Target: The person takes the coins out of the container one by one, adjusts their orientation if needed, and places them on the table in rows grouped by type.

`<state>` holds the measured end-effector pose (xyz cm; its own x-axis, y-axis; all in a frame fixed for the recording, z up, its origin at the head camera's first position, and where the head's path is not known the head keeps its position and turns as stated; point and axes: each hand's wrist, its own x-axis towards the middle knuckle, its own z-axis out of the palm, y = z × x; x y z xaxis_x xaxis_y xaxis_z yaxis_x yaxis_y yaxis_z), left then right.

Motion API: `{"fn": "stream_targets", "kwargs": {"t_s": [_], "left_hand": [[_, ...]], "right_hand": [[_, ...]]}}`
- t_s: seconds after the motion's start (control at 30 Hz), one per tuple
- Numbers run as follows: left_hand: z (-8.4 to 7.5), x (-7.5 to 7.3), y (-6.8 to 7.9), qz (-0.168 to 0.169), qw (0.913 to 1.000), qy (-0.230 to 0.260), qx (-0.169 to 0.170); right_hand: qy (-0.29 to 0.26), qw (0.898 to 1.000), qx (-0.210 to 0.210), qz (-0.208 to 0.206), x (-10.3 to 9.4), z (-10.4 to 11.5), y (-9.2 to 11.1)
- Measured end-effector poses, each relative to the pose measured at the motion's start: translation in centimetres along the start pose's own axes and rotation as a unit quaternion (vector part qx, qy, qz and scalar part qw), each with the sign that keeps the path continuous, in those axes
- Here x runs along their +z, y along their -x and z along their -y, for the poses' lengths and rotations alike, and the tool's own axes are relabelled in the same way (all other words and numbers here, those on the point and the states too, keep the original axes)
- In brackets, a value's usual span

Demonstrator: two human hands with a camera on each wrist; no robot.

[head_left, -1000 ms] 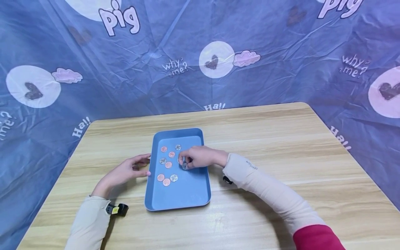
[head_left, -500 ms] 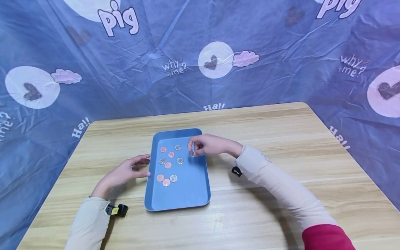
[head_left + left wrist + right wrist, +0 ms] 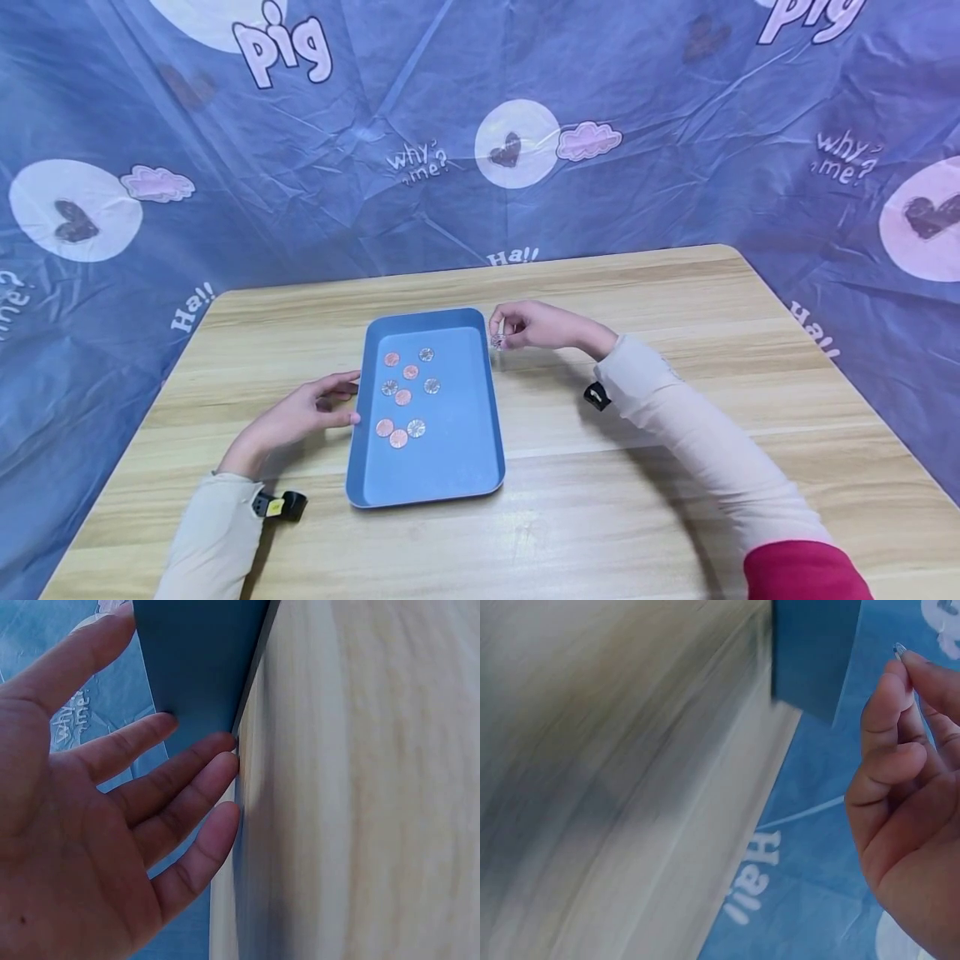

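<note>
Blue tray [image 3: 442,471] on a wood-grain bench [image 3: 585,508]

The bench has a pale, streaked top with rounded far corners. The tray, rectangular with raised walls, lies flat left of the middle, long sides running front to back.

The work area is set up as a tabletop station. A table [image 3: 637,467] with a light wood-grain surface is placed in front of a blue fabric backdrop [image 3: 337,192], by which the space behind is screened. The fabric is visibly creased and is printed with pale discs [image 3: 536,125], dark hearts [image 3: 506,151], pink clouds [image 3: 589,141] and white lettering [image 3: 258,57], including "pig" and "why me?". The room type cannot be determined.
</note>
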<state>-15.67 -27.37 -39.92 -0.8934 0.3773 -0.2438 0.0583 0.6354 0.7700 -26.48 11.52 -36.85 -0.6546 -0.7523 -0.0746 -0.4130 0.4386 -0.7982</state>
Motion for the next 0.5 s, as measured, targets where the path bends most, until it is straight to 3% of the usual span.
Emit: {"fn": "stream_targets", "kwargs": {"t_s": [0.5], "left_hand": [[0.1, 0.1, 0.0, 0.004, 0.9999, -0.005, 0.012]], "right_hand": [[-0.014, 0.997, 0.079, -0.014, -1.1, -3.6, 0.8]]}}
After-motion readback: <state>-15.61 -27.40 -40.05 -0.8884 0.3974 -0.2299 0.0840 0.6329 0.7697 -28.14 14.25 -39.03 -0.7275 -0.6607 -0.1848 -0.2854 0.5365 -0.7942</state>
